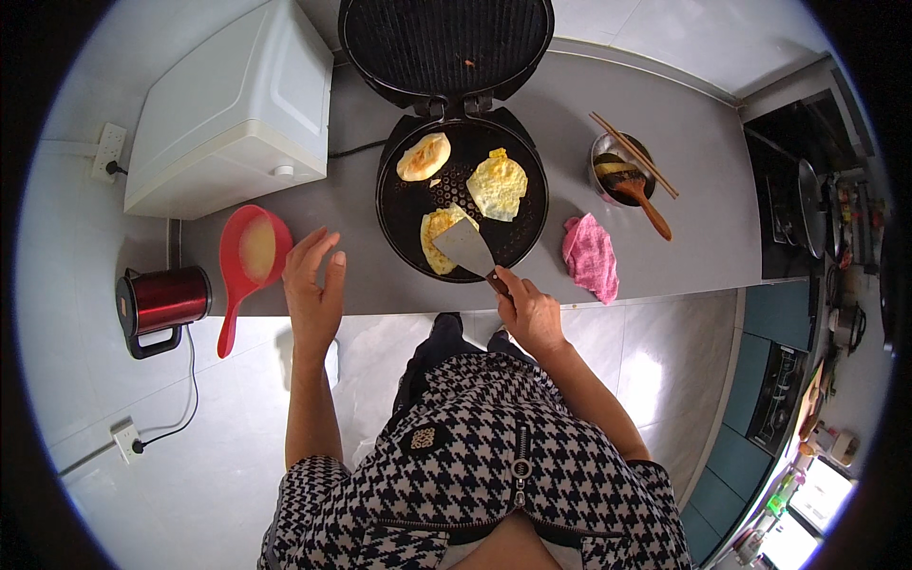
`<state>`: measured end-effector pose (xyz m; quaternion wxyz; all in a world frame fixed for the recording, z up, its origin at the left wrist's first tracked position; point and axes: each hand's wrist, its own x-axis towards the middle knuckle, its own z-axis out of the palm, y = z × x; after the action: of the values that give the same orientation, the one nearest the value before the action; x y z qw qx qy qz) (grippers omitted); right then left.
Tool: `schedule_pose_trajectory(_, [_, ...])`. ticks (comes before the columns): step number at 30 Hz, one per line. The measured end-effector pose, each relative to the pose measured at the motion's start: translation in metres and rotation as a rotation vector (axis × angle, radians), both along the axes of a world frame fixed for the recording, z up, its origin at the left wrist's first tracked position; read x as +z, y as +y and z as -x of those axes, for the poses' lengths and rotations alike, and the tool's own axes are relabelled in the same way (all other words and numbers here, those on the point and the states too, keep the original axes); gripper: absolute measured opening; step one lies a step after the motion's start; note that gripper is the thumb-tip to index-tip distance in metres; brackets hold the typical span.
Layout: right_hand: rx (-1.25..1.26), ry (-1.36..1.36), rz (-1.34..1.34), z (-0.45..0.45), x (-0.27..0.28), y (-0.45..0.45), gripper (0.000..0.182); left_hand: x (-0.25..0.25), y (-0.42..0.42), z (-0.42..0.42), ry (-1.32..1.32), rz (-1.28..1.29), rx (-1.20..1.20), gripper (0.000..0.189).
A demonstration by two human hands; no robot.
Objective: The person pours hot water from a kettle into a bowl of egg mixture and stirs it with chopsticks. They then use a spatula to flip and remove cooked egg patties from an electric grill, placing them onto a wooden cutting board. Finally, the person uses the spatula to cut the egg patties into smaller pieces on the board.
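Observation:
My right hand (533,313) grips the dark handle of a metal spatula (463,246). The wide blade rests over a piece of fried egg (434,260) near the front of the round black electric griddle (388,214) and hides part of it. Another cooked egg piece (499,189) lies flat on the plate at the right. At the back left sits a browned flatbread or bun (425,157). Nothing is in my left hand (313,285), which hovers over the counter's front edge with fingers apart, just right of a red ladle-shaped bowl (231,267) holding pale yellow liquid.
The griddle's ridged lid (445,50) stands raised. A metal bowl (597,178) to the right holds a wooden spoon (652,214), with chopsticks (634,155) across its rim. Nearby lies a pink cloth (591,260). A white appliance (235,114) and a red kettle (167,299) are at left.

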<state>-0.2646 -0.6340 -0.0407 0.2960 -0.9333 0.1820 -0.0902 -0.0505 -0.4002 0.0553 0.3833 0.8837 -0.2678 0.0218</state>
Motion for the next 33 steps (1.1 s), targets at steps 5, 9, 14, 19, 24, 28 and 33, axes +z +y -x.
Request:
schedule_pose_trajectory(5, [-0.012,-0.063,-0.028,0.001,0.008,-0.003,0.049,0.000,-0.001,0.000,-0.002,-0.023,-0.001,0.026])
schedule_pose_trajectory(9, [-0.029,-0.036,-0.043,0.006,0.009,-0.007,0.048,0.003,-0.009,0.000,0.037,-0.014,-0.007,0.026])
schedule_pose_trajectory(14, [-0.135,-0.022,0.025,0.022,0.032,-0.030,0.044,0.001,-0.013,-0.001,0.040,0.013,-0.018,0.027])
schedule_pose_trajectory(19, [-0.197,0.210,0.074,0.038,0.053,-0.042,0.040,-0.007,-0.011,-0.005,0.020,-0.035,-0.023,0.027])
schedule_pose_trajectory(24, [-0.219,0.193,0.059,0.022,0.036,-0.040,0.038,-0.006,-0.013,-0.004,0.035,-0.016,-0.019,0.027])
schedule_pose_trajectory(28, [-0.238,0.144,0.057,-0.011,0.011,-0.049,0.039,-0.004,-0.017,-0.006,0.061,-0.014,-0.023,0.026])
schedule_pose_trajectory(33, [-0.218,0.157,0.071,-0.061,-0.001,-0.067,0.041,-0.005,-0.014,-0.008,0.039,-0.007,-0.035,0.026])
